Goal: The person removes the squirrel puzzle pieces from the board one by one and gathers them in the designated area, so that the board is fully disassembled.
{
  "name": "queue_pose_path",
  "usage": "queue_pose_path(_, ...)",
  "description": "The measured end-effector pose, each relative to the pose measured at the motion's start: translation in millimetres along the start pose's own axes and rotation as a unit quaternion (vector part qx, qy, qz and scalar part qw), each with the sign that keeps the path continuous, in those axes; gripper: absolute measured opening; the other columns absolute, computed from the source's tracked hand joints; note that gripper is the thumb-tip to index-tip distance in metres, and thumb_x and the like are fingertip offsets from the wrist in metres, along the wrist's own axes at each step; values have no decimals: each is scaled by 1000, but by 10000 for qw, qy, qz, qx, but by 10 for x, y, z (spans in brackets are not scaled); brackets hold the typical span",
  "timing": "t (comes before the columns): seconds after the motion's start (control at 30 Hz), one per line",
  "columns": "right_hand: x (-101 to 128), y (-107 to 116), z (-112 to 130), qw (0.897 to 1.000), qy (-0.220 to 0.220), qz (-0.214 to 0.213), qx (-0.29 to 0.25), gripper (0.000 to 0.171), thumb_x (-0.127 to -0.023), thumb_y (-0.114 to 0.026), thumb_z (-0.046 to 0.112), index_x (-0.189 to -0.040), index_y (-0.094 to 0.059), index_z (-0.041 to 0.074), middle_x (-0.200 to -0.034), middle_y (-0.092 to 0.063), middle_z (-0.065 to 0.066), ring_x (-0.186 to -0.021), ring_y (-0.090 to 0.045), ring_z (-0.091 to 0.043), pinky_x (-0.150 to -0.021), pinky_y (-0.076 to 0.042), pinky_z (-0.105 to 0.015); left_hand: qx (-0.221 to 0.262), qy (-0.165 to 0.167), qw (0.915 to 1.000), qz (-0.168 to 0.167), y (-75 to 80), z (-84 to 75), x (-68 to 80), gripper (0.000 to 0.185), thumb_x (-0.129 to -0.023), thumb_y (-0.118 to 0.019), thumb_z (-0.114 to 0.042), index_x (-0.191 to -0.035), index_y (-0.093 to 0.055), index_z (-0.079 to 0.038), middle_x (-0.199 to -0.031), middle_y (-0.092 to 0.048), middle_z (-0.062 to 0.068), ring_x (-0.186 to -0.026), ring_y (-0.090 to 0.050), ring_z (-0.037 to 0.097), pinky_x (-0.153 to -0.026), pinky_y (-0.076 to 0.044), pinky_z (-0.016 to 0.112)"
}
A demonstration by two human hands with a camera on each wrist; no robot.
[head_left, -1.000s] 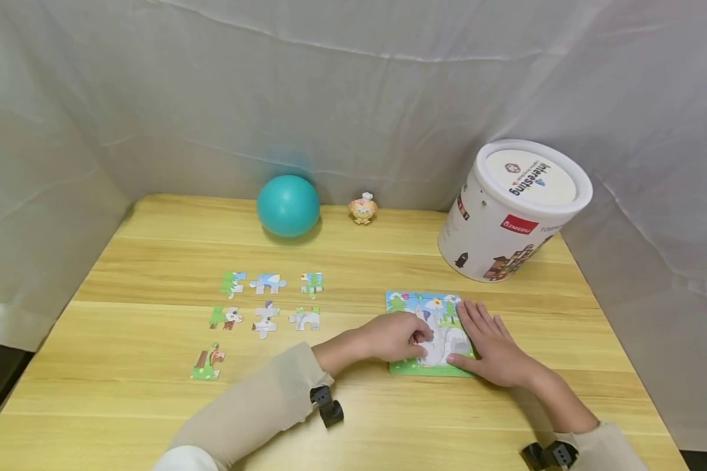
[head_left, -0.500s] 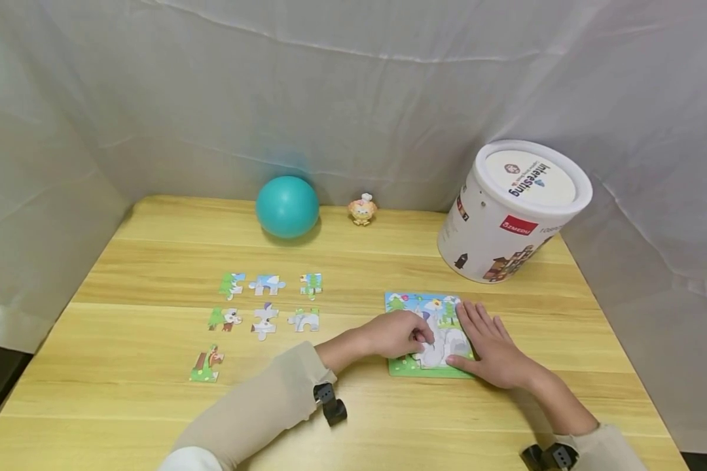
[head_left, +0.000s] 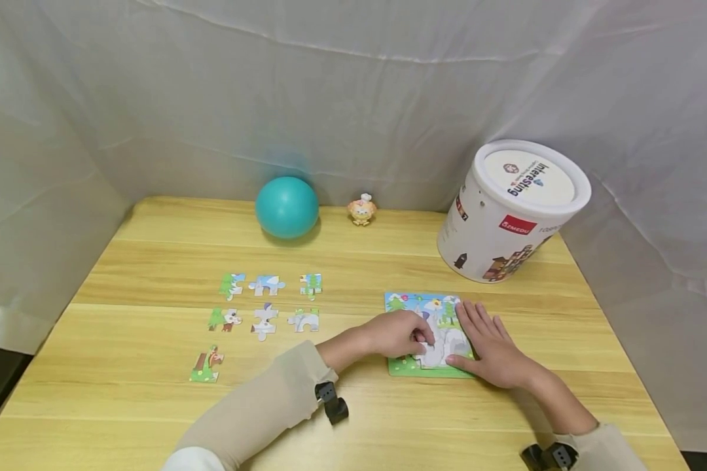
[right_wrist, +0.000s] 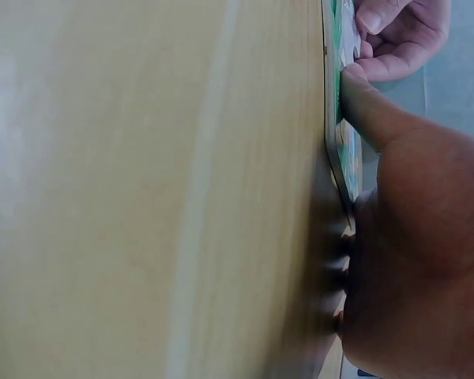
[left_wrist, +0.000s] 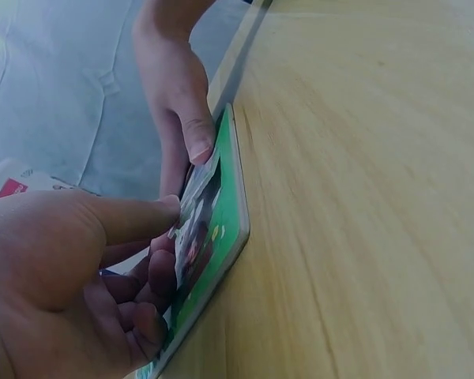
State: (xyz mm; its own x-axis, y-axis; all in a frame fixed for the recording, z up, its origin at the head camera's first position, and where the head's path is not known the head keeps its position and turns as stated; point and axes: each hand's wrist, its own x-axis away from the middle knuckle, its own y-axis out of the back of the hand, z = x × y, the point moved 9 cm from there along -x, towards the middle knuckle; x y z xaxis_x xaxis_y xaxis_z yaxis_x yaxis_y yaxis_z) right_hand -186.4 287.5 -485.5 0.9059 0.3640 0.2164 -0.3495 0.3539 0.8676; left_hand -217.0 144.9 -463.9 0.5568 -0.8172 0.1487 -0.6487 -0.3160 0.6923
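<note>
**Two hands working on the puzzle board**

Nearest to the person, two beige sleeves are reaching forward over the wooden table [head_left: 389, 425], and both hands are meeting at the puzzle board [head_left: 402, 368], which is lying flat on the table.

The left hand [head_left: 396, 333] is resting on the left part of the puzzle board. Its fingers are curling, and thumb and fingers are pinching a puzzle piece [left_wrist: 197, 201] that is tilting up a little from the board, as the left wrist view is showing. The right hand [head_left: 491, 347] is lying flat on the right part of the puzzle board with straight, slightly spread fingers. Its thumb is pressing near the front edge of the board, just beside the pinched piece.

To the left of the puzzle board, well apart from it, seven loose pieces [head_left: 265, 304] are lying in rows on the table. The nearest one is lying alone, and the other six are making two rows of three behind it.

Behind the puzzle board and a little to the right, a white round tub [head_left: 509, 216] with its lid on is standing. Farther behind the puzzle board, to the left, a small toy figure [head_left: 362, 209] is standing, and a teal ball [head_left: 287, 207] is lying left of it, close to the white cloth backdrop [head_left: 353, 98].
</note>
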Motion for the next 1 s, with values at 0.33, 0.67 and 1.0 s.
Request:
queue_pose_path(0.33,-1,6,-4,10000,19,-36,5,100,-97,-65,51,-162,-8,0,-167,-1,-26,-152,3,-48,-117,3,-68,666,-104,9976,170,-1,35,4,17,-103,-61,-9,-113,-74,-6,-79,-60,-5,-59,-54,4,-61,-48,16)
queue_pose_path(0.67,9,14,11,10000,10,-9,-30,100,-97,-65,50,-162,-9,-1,-167,-1,-27,-152,4,-48,-117,3,-68,817,-77,9965,163,-9,58,-6,18,-101,-63,-6,-114,-75,-7,-78,-65,-3,-58,-60,9,-59,-50,17)
queue_pose_path(1.0,4,5,6,10000,9,-18,3,99,-97,-65,50,-162,-8,0,-167,-1,-26,-152,4,-48,-117,3,-68,1168,-41,9930,181,-4,68,-15,19,-100,-63,-5,-115,-75,-2,-81,-67,-2,-58,-62,13,-57,-53,20)
